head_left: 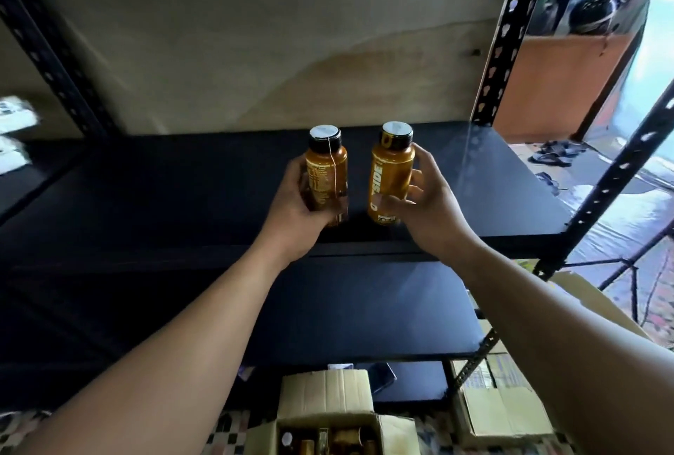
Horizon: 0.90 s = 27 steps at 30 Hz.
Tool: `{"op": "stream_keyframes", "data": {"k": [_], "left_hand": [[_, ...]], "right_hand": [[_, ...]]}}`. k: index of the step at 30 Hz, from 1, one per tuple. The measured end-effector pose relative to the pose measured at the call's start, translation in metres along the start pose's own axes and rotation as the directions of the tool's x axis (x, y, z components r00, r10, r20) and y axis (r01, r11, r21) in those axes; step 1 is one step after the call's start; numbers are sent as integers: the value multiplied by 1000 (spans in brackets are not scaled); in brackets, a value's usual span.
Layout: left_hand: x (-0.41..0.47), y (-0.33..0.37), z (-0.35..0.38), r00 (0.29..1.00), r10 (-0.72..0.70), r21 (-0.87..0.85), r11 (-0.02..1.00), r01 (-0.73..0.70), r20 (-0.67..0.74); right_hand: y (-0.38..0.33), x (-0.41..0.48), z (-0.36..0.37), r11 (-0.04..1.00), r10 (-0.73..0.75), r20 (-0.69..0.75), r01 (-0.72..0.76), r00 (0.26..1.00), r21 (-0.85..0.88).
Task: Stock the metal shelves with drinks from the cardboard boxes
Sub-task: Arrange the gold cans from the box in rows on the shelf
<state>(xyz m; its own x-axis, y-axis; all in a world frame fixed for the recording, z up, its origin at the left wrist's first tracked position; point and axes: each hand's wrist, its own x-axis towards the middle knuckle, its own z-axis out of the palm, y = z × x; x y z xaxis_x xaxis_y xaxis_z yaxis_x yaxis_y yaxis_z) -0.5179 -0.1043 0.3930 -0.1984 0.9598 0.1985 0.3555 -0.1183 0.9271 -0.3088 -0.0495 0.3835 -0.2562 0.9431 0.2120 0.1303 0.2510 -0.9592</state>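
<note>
Two hands up at the black metal shelf: left grip clamped round an amber black-capped plastic bottle, right grip clamped round a second amber bottle, lettered side out. Both upright, near each other but apart, over the shelf's front. Below, an open brown cardboard box holds more bottles.

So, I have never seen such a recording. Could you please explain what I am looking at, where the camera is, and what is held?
There is no machine here, only a person's bare hands. The single picture comes from a camera worn on the head, looking forward and down. The left hand grips one amber bottle, the right hand grips a second amber bottle, both roughly upright at the black metal shelf. Below stands an open cardboard box with more bottles.
</note>
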Motion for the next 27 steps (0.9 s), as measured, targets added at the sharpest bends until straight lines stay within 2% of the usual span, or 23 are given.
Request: {"op": "stream_keyframes", "data": {"k": [7,10,13,17,22,27], "left_hand": [[29,13,6,984,-15,104,995,-4,177],[30,21,0,998,-11,116,993,4,62],[30,38,-4,993,90,157,985,-77,-78],[33,52,-3,985,161,239,961,-142,-62],[32,33,-2,988,140,205,971,-123,-72],[31,7,7,994,109,159,982,-105,-22]], "right_hand": [[8,25,-20,989,-70,149,88,986,-117],[-2,29,-31,979,-90,120,109,989,-170],[-23,33,-39,959,-172,35,176,984,-223],[-39,35,-39,937,-224,21,222,974,-271],[-24,30,-29,948,-150,30,153,988,-279],[-7,25,-16,967,-119,-50,104,992,-231]]}}
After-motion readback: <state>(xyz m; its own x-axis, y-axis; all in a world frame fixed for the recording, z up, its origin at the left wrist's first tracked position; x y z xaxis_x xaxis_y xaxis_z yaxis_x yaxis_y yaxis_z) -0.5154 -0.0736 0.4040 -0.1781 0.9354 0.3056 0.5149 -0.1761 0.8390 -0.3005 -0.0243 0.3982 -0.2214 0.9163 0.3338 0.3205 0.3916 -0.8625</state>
